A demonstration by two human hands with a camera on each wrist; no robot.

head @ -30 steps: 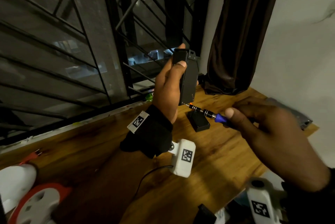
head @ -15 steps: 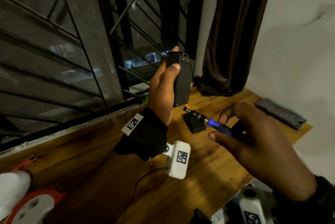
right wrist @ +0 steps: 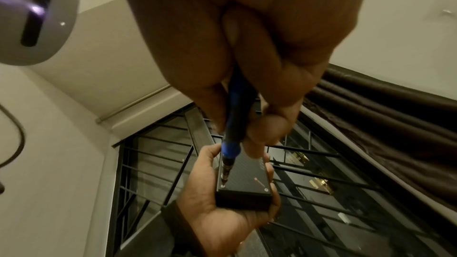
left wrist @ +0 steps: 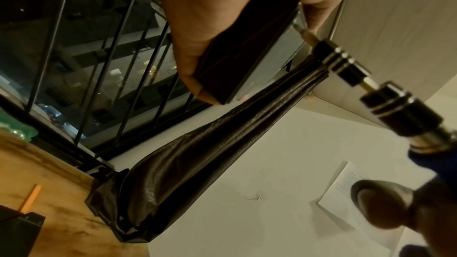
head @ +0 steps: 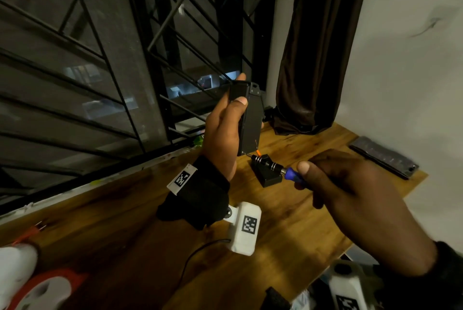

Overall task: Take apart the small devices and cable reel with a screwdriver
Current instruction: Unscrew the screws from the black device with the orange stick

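Note:
My left hand [head: 225, 129] grips a flat black device [head: 250, 119] upright above the wooden table [head: 288, 222], thumb on its near face. My right hand [head: 333, 184] pinches the blue handle of a small screwdriver [head: 273, 168]. The screwdriver's tip sits on a screw at the device's lower corner [right wrist: 222, 186]. From the left wrist the black device [left wrist: 247, 50] lies in my palm with the screwdriver [left wrist: 346, 65] touching its corner. From the right wrist the screwdriver [right wrist: 232, 136] runs down to the device [right wrist: 243, 179]. The red and white cable reel [head: 37, 289] lies at the table's near left.
A small black box [head: 268, 175] and an orange stick [head: 258, 152] lie on the table under the screwdriver. A flat grey bit case [head: 383, 156] lies at the far right corner. A barred window [head: 125, 59] stands behind, a dark curtain [head: 320, 46] hangs at the right.
My right fingers were spread off the handle half a second ago; they pinch the blue handle again. The left hand keeps the device upright in nearly the same place.

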